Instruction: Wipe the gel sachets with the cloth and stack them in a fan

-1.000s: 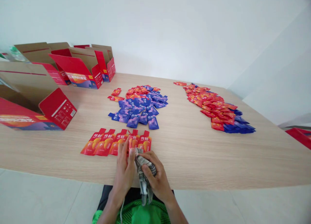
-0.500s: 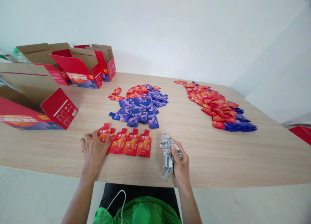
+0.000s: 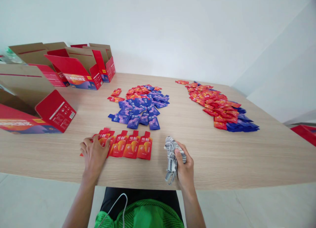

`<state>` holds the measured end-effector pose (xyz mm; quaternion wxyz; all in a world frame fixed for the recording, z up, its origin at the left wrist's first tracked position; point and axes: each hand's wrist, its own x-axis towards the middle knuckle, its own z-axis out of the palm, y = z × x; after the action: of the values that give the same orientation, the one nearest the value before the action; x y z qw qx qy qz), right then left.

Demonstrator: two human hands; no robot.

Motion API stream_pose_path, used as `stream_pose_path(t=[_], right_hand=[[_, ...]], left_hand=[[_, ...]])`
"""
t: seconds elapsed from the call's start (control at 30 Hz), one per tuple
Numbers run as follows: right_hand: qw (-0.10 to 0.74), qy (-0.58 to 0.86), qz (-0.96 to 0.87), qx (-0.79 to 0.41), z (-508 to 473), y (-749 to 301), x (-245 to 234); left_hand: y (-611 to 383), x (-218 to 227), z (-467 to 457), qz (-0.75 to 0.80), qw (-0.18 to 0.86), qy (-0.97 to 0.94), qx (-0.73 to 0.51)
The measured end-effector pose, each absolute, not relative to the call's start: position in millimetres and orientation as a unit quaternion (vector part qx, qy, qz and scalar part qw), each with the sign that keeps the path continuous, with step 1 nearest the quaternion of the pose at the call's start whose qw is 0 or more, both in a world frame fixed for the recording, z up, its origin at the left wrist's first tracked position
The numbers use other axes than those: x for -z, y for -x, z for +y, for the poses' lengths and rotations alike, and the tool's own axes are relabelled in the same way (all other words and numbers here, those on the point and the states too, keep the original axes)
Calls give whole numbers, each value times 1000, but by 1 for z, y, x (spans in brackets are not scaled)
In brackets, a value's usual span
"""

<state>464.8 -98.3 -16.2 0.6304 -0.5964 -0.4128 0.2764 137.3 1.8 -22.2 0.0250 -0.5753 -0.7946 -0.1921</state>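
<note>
A row of several red-orange spout pouches (image 3: 128,145) lies near the front edge of the wooden table (image 3: 197,145). My left hand (image 3: 95,154) rests on the leftmost pouches of the row, fingers curled over them. My right hand (image 3: 184,163) is closed round a crumpled grey-and-white striped cloth (image 3: 170,155) to the right of the row, at the table's front edge.
A heap of blue and red pouches (image 3: 140,106) lies mid-table. A long pile of red and blue pouches (image 3: 219,107) runs along the right. Open red cardboard boxes stand at the left (image 3: 49,111) and back left (image 3: 81,70). A red object (image 3: 304,134) sits beyond the right edge.
My hands parted from the middle: the left went to the left end of the pouch row, the right carried the cloth to the right. In the last half second little moved.
</note>
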Motion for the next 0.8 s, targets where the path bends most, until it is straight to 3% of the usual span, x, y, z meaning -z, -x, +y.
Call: stream_pose_path(t=[0.4,0.8], right_hand=[[582,618,-499,-178,-91,-488,13],[463,593,-629,-197,-80,-499,38]], left_hand=[[-149,1,3,-774,0,606,183],[-187,15,13,-540,-110,811,198]])
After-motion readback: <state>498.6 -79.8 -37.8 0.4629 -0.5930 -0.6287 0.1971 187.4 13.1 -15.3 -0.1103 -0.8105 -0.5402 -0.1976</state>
